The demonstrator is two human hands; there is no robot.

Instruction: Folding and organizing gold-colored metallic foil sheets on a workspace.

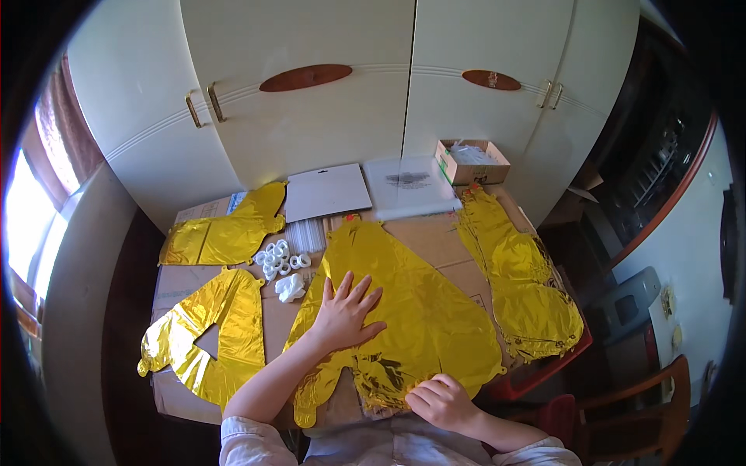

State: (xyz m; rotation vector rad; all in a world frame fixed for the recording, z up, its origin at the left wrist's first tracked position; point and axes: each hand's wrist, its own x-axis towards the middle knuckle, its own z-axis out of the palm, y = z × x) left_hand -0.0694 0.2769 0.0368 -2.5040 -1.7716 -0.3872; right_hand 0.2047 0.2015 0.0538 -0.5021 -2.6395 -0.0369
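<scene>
Gold foil of a large flat deflated balloon [420, 311] lay across the middle of the frame on the brown cardboard-covered table [443, 241], its long axis running from the upper centre down toward the person at the bottom edge. The left hand [346, 311] pressed flat on its left part with fingers spread, while the right hand [441, 400], nearer the person, curled at the balloon's lower edge and seemed to pinch the foil there. Small white plastic rings [278, 258] sat well apart at upper left.

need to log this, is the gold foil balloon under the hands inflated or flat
Flat: the gold foil balloon lies spread and creased on the table, left hand pressed flat on it.
</scene>
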